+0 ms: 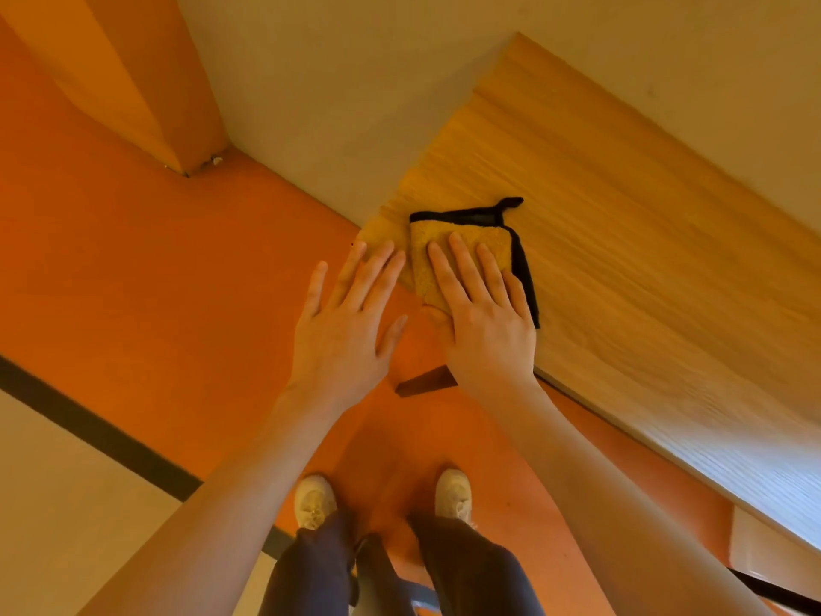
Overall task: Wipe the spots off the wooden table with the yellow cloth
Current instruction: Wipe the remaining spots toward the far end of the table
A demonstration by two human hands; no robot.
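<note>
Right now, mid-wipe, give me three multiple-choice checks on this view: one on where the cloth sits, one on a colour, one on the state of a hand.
1. Where is the cloth?
A. at the table's corner
B. on the floor
C. draped over a shoe

2. What colour is the cloth's edging?
A. white
B. black
C. red

3. How is the right hand?
A. a fist in the air
B. pinching the cloth's loop
C. flat on the cloth, fingers straight

Answers:
1 A: the cloth lies on the table by its near corner.
2 B: a black band runs along two sides and ends in a loop.
3 C: the palm and straight fingers press down on the cloth; the left hand is spread open beside it, fingertips at the table's edge.
</note>
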